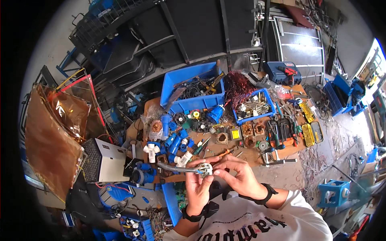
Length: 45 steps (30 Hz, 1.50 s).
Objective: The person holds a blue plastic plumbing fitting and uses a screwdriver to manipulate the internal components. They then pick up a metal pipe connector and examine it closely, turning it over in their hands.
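Observation:
A round electrical connector (205, 168), whitish with metal parts, is held up in front of my chest. A thick grey cable (177, 168) runs into it from the left, with a bit of blue wire at its end. My left hand (197, 186) grips the connector between thumb and fingers. From the right, my right hand (237, 176) has its thumb and fingertips closed at the connector's edge; anything small between them is hidden. Beyond the hands lie blue plug housings (173, 143) and a white pipe-like fitting (183, 159) on the wooden workbench (193, 134).
A large blue bin (197, 105) of tools stands at the bench's back, beside a smaller blue crate (259, 114) of metal pieces. Pliers and hex keys (286, 130) lie to the right, near a red drill (290, 75). A white-sided box (106, 158) stands left.

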Tool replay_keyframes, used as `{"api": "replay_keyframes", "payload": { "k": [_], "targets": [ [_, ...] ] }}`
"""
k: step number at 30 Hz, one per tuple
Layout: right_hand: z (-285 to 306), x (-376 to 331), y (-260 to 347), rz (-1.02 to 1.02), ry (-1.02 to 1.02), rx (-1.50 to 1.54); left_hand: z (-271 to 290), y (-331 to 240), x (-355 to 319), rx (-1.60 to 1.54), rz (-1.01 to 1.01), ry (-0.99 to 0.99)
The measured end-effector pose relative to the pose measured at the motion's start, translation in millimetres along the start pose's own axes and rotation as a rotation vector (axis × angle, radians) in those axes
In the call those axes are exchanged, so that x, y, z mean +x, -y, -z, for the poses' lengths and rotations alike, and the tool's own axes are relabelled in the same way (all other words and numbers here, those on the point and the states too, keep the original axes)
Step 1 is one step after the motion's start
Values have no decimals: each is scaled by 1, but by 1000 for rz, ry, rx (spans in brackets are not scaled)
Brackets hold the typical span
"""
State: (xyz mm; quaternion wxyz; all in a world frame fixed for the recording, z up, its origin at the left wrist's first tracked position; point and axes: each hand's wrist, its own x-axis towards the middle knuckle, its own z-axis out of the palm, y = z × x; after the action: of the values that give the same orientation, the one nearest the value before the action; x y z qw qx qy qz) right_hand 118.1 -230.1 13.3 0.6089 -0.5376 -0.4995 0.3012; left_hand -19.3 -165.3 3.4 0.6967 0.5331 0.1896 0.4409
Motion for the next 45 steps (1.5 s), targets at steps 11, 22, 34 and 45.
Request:
{"api": "replay_keyframes", "payload": {
  "k": [11, 22, 34, 45],
  "targets": [
    [-64, 5, 18, -68, -103, -235, 67, 0, 7, 44, -55, 114],
    [-87, -3, 14, 13, -166, -301, 81, -7, 9, -187, 70, 163],
    [-104, -2, 11, -58, -200, -273, 100, -11, 5, -159, 118, 159],
    [-110, 16, 20, -59, -113, -249, 109, -15, 8, -138, 32, 97]
  ]
}}
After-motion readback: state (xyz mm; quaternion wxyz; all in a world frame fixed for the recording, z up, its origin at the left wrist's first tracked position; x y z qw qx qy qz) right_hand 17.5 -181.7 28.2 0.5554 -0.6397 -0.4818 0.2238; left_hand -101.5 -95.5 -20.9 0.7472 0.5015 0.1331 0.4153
